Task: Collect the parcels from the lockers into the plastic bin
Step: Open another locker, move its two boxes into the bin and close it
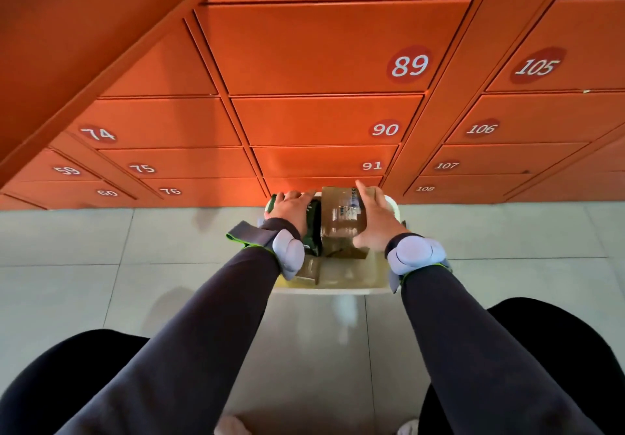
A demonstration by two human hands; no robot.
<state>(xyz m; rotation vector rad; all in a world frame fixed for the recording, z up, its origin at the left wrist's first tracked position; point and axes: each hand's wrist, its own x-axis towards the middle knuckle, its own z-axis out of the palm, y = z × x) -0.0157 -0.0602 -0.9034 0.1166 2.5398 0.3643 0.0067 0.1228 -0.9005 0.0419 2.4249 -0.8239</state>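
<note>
A white plastic bin (324, 290) stands on the floor in front of the orange lockers (324, 120). Several cardboard parcels lie in it. My right hand (373, 218) grips the right side of a taped brown cardboard box (341, 213) held over the bin. My left hand (291, 205) lies on a dark green parcel (313, 231) at the bin's left side, fingers spread over its top. More brown parcels (341, 272) show lower in the bin, partly hidden by my wrists.
Numbered locker doors, 89 (409, 64), 90 and 91 among them, are shut. A door at the top left (84, 45) swings open overhead. Grey floor tiles (101, 265) surround the bin. My knees fill the bottom corners.
</note>
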